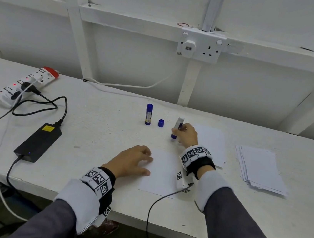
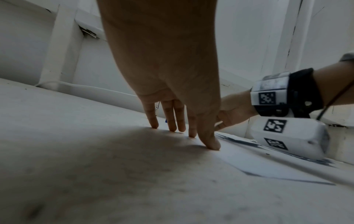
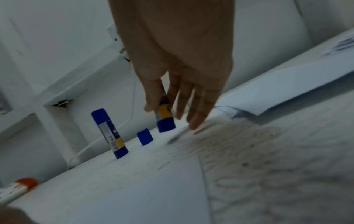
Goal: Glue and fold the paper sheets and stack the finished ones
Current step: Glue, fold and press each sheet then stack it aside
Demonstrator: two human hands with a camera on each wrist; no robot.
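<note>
White paper, one plain flat sheet (image 1: 161,172), lay on the table (image 1: 98,130) under our left hand (image 1: 129,163), fingers spread flat and pressing it. Beyond that sheet our right hand (image 1: 187,135) grasped an uncapped blue-based glue stick (image 1: 177,128). We judged the stick might topple, or smear glue, if set down carelessly.
</note>
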